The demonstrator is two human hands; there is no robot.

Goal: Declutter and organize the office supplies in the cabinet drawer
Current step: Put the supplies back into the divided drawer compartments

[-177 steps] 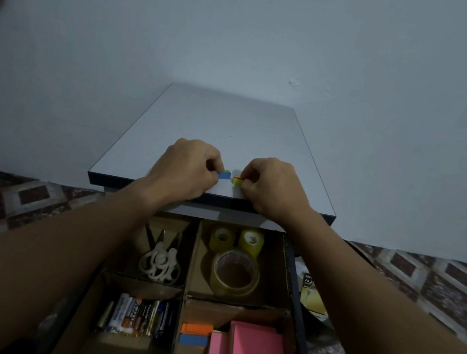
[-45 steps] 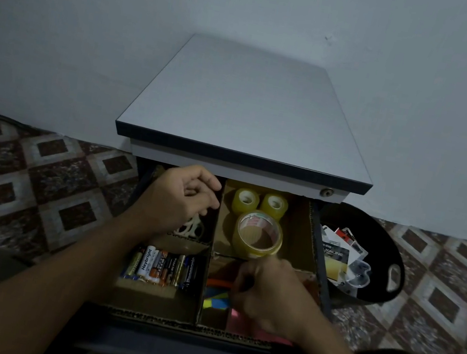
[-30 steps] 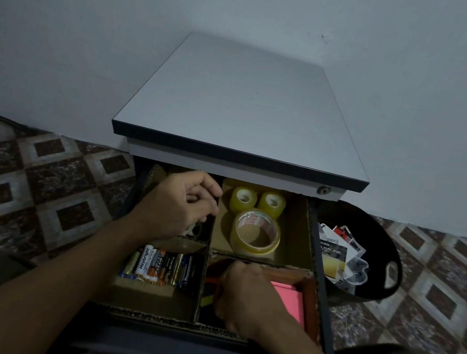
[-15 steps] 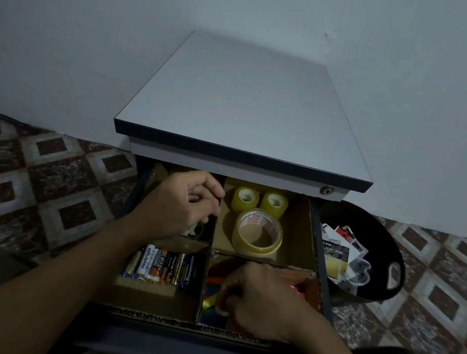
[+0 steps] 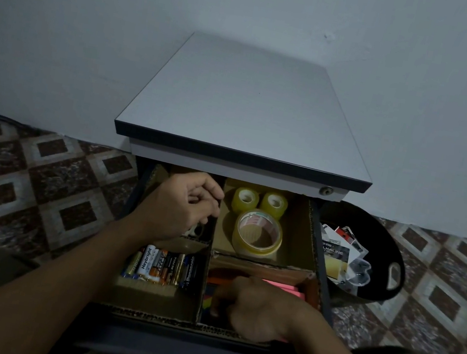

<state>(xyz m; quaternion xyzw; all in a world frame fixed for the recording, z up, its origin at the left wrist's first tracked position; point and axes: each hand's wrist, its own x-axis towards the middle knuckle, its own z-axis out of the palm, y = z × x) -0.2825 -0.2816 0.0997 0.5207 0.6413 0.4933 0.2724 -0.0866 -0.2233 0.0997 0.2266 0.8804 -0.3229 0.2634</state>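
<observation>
Drawer point(image 5: 135, 337) mid-tidy | R hand point(image 5: 258, 309) down in front-right cardboard bay, on coloured sticky tabs point(image 5: 208, 301) beside pink sticky notes point(image 5: 284, 288); fingers hidden, grip can't be told | L hand point(image 5: 186, 206) curled over back-left bay, hold unclear | tabs prob. light, flimsy: pinch by edges | batteries point(image 5: 163, 267) front-left, tape rolls point(image 5: 258, 234) back-right

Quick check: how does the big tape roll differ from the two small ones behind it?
The big roll is much wider than the small rolls. Its core shows red print; the small rolls' cores look plain. The big roll sits in front, the small rolls side by side at the back. All are yellowish and share one compartment.
</observation>
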